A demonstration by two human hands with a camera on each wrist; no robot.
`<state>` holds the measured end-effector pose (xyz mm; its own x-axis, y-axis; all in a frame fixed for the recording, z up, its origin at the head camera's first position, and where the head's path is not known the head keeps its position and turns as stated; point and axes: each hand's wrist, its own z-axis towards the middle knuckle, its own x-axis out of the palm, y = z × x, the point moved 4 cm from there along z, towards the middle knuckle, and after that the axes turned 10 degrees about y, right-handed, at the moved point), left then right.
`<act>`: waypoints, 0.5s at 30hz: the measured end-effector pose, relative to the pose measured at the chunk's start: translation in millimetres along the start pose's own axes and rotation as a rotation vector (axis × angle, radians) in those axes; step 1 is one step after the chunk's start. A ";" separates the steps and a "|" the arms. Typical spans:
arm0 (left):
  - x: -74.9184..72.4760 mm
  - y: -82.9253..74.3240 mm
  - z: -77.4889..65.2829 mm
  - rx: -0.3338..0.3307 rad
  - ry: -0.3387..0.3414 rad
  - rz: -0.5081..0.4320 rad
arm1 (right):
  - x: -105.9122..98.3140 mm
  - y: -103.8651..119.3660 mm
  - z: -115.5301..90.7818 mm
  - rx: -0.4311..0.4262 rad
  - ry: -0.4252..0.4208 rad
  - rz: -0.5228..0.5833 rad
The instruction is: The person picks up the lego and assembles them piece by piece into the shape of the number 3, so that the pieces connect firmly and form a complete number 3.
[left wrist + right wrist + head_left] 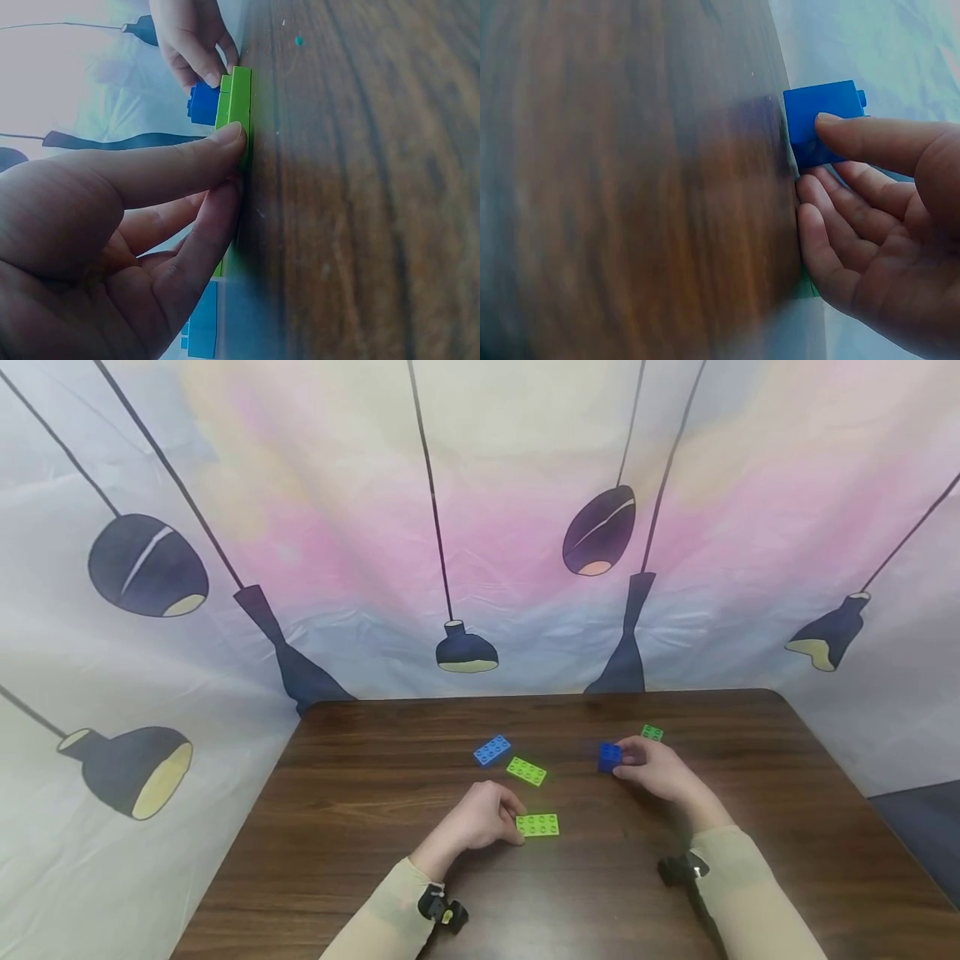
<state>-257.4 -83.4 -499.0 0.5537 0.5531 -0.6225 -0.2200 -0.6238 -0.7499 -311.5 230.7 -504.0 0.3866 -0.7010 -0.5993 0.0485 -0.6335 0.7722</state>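
Pivot risk: left hand pinches lime-green eight-stud brick by one end; right hand, pinching dark-blue brick, could nudge green brick just beyond it.

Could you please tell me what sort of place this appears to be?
Probably an indoor recording corner for tabletop work: a wood-grain table stands before a wrinkled, lamp-printed backdrop, and black devices are strapped to the person's wrists.
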 end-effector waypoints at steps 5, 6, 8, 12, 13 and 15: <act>0.6 -0.2 -1.2 -0.003 -0.005 0.011 | -0.9 -2.4 -2.7 -0.012 0.013 0.012; 0.7 -0.2 -1.6 -0.003 -0.005 0.011 | -1.0 -2.4 -3.3 -0.013 0.016 0.014; 0.8 0.0 -2.3 -0.007 -0.004 0.010 | -0.7 -1.9 -4.1 -0.015 0.019 0.021; 0.5 0.5 -2.2 -0.008 0.003 0.003 | -1.1 -0.6 -5.0 -0.022 0.015 0.018; 0.3 0.6 -1.6 -0.004 0.005 0.002 | -1.3 -0.9 -4.8 -0.021 0.011 0.019; -0.4 0.6 -0.4 0.004 0.008 0.002 | -2.2 -1.6 -4.5 -0.019 0.002 0.022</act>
<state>-257.4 -84.2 -499.1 0.5599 0.5475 -0.6220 -0.2244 -0.6224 -0.7498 -308.3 234.7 -502.9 0.3896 -0.7141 -0.5816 0.0571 -0.6116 0.7891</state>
